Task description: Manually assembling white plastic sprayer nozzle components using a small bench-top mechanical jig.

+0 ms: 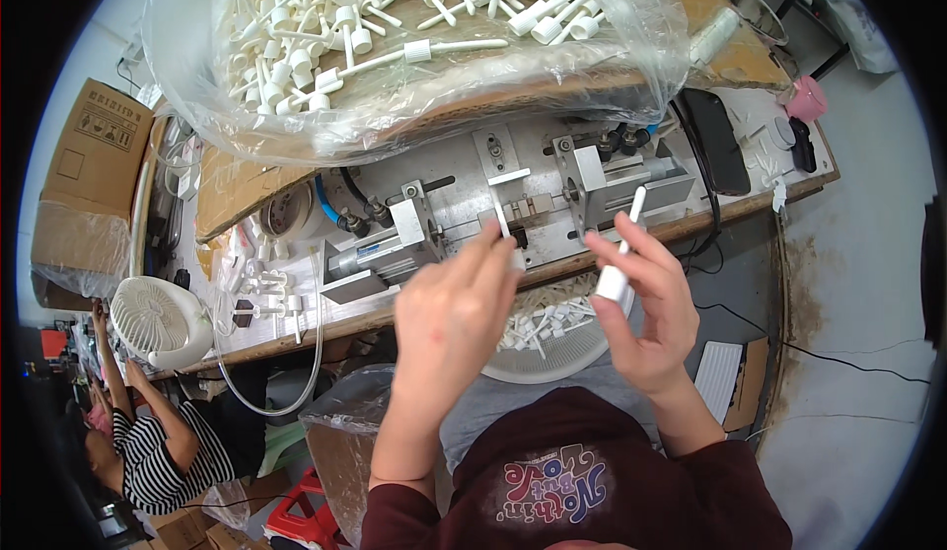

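Note:
My left hand (446, 318) reaches to the front of a metal clamping fixture (528, 213), its fingers closed and slightly blurred. A white stick (501, 213) rises from the fingertips, and a bit of white shows beside them; it looks like a capped applicator, mostly hidden by the fingers. In my right hand (653, 318), a white applicator cap (612, 282) is pinched between thumb and fingers, its thin stick pointing up and away. That hand is just in front of the fixture's right cylinder (646, 185).
A plastic-lined carton of white applicator caps (395, 22) stands behind the fixture. Under the bench edge, a white basket (547, 372) holds more. A black phone (715, 141) lies right; a white fan (161, 321) is left. A person in a striped top (182, 461) works nearby.

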A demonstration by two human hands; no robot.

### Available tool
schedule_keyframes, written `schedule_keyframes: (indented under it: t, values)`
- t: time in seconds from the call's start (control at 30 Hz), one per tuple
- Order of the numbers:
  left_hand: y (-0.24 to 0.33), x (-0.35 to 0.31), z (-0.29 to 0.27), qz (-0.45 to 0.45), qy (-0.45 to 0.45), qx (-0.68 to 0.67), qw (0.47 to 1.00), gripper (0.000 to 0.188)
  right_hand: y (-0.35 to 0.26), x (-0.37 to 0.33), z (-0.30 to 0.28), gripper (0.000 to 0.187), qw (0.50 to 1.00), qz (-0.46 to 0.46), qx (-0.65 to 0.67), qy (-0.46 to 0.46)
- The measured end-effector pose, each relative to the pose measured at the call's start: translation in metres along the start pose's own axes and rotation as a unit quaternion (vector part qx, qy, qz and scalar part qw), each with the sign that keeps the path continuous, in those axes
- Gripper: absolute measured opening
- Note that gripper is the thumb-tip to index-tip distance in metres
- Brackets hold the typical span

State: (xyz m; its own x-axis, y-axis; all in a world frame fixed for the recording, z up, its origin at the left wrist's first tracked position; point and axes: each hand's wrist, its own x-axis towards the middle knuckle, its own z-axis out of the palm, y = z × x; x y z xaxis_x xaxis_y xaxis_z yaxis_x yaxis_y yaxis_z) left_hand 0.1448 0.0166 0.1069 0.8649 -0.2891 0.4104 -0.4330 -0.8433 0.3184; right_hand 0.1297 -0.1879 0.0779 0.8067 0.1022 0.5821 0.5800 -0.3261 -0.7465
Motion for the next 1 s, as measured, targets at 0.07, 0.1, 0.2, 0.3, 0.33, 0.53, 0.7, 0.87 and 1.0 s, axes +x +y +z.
schedule_keyframes:
  t: [0.07,0.1,0.2,0.3,0.33,0.53,0.7,0.87,1.0]
  values:
    - [-0.006,0.008,-0.018,-0.021,0.045,-0.032,0.998,0.024,0.002,0.0,0.002,0.039,1.0,-0.017,0.01,-0.023]
    - [-0.013,0.015,-0.026,-0.007,0.088,-0.039,0.995,0.024,0.003,0.004,0.003,0.038,0.998,-0.037,0.001,-0.046]
    - [-0.026,0.042,-0.049,0.012,0.169,0.017,0.985,0.021,0.003,0.017,0.009,0.031,0.99,-0.08,-0.07,-0.094]
    - [-0.037,0.072,-0.057,0.022,0.2,0.062,0.978,0.019,0.011,0.024,0.02,0.029,0.971,-0.143,-0.13,-0.143]
    - [-0.045,0.083,-0.055,0.034,0.212,0.075,0.974,0.019,0.012,0.025,0.024,0.027,0.96,-0.153,-0.17,-0.164]
    - [-0.07,0.132,-0.04,0.03,0.155,0.125,0.98,0.02,0.014,0.032,0.043,0.022,0.901,-0.198,-0.325,-0.207]
    - [-0.064,0.152,-0.031,-0.056,-0.001,0.108,0.993,0.019,0.012,0.039,0.043,0.018,0.889,-0.202,-0.339,-0.232]
    - [-0.073,0.149,-0.029,0.017,0.096,0.086,0.992,0.02,0.006,0.041,0.043,0.018,0.891,-0.189,-0.331,-0.247]
    - [-0.051,0.131,-0.049,-0.017,0.186,-0.088,0.978,0.017,0.007,0.043,0.04,0.02,0.898,-0.166,-0.314,-0.26]
